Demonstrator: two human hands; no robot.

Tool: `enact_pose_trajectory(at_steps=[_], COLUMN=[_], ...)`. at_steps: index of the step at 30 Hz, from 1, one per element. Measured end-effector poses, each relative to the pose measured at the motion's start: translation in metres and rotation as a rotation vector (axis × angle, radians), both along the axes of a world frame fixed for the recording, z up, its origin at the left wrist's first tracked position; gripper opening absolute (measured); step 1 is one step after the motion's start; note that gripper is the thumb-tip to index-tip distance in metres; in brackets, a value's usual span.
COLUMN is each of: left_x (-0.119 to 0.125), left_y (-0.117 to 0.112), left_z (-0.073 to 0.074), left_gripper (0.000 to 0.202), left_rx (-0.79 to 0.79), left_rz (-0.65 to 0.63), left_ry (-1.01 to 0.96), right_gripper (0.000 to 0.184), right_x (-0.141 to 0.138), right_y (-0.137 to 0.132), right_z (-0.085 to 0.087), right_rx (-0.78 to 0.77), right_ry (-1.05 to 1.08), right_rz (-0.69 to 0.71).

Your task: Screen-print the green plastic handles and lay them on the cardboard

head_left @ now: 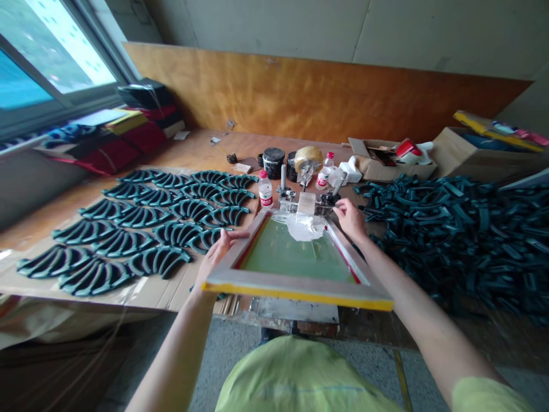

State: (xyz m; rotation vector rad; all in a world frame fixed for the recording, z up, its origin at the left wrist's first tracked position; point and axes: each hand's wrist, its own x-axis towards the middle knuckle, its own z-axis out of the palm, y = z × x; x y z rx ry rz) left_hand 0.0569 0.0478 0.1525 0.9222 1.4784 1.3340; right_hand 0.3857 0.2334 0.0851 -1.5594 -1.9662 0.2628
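Note:
Both my hands hold up a wooden silk-screen frame point(295, 289), its near edge raised and painted yellow, with green mesh point(295, 260) stretched across it. My left hand point(218, 252) grips the frame's left bar. My right hand point(349, 220) is on the far right corner of the frame, next to a metal hinge clamp point(300, 203) that joins the frame's far end to the bench. White ink point(304, 229) lies in a smeared patch on the mesh at the far end. A pale, block-like piece point(306, 203) stands at that end, possibly a squeegee handle.
Rows of dark teal curved parts point(141, 229) lie on cardboard at the left, and a large heap of them point(463, 240) lies at the right. Behind the frame stand a water bottle point(265, 190), black ink tins point(273, 162), a tape roll point(307, 160) and cardboard boxes point(388, 160).

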Motion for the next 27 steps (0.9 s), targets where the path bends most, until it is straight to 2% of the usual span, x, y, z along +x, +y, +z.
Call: enact_pose_trajectory(at_steps=[3, 5, 7, 8, 10, 11, 12, 14, 15, 16, 18, 19, 20, 21, 22, 25, 27], left_x=[0.007, 0.01, 0.013, 0.015, 0.024, 0.031, 0.04, 0.061, 0.071, 0.079, 0.083, 0.078, 0.067, 0.052, 0.032, -0.038, -0.078], left_y=[0.035, 0.057, 0.069, 0.07, 0.06, 0.05, 0.037, 0.008, -0.007, -0.02, -0.041, -0.049, -0.056, -0.062, -0.068, -0.091, -0.105], left_z=[0.026, 0.038, 0.042, 0.04, 0.023, 0.009, -0.007, -0.043, -0.06, -0.076, -0.102, -0.113, -0.122, -0.13, -0.139, -0.169, -0.19], left_gripper=[0.059, 0.054, 0.053, 0.053, 0.052, 0.054, 0.055, 0.062, 0.063, 0.06, 0.049, 0.044, 0.041, 0.041, 0.042, 0.045, 0.046], left_rx=[0.176, 0.231, 0.253, 0.264, 0.237, 0.166, 0.061, -0.286, -0.412, -0.469, -0.516, -0.522, -0.531, -0.539, -0.545, -0.548, -0.631], left_rz=[-0.018, -0.007, 0.021, 0.045, 0.092, 0.066, 0.017, -0.243, -0.3, -0.309, -0.237, -0.178, -0.113, -0.047, 0.026, 0.264, 0.39], left_ry=[-0.138, -0.143, -0.155, -0.164, -0.178, -0.189, -0.201, -0.26, -0.301, -0.353, -0.419, -0.424, -0.401, -0.356, -0.296, -0.091, -0.026], right_gripper=[0.02, 0.03, 0.037, 0.035, 0.02, 0.012, 0.007, 0.006, 0.007, 0.009, 0.014, 0.016, 0.018, 0.02, 0.021, 0.022, 0.022], right_x=[0.015, 0.009, -0.002, -0.008, -0.018, -0.024, -0.03, -0.048, -0.059, -0.07, -0.085, -0.085, -0.08, -0.067, -0.048, 0.033, 0.087], right_y=[-0.032, -0.054, -0.071, -0.075, -0.082, -0.087, -0.093, -0.115, -0.129, -0.143, -0.165, -0.17, -0.17, -0.165, -0.155, -0.119, -0.102], right_z=[-0.033, -0.055, -0.068, -0.07, -0.066, -0.062, -0.056, -0.044, -0.039, -0.036, -0.035, -0.038, -0.041, -0.045, -0.049, -0.062, -0.07], right_rx=[-0.11, -0.137, -0.126, -0.119, -0.105, -0.093, -0.073, -0.002, 0.041, 0.08, 0.134, 0.14, 0.13, 0.102, 0.063, -0.093, -0.192], right_ry=[-0.018, -0.06, -0.146, -0.197, -0.257, -0.256, -0.242, -0.211, -0.209, -0.222, -0.247, -0.243, -0.221, -0.187, -0.154, -0.167, -0.287], right_rz=[0.042, 0.166, 0.284, 0.332, 0.367, 0.357, 0.337, 0.322, 0.35, 0.426, 0.658, 0.74, 0.761, 0.704, 0.574, 0.001, -0.241])
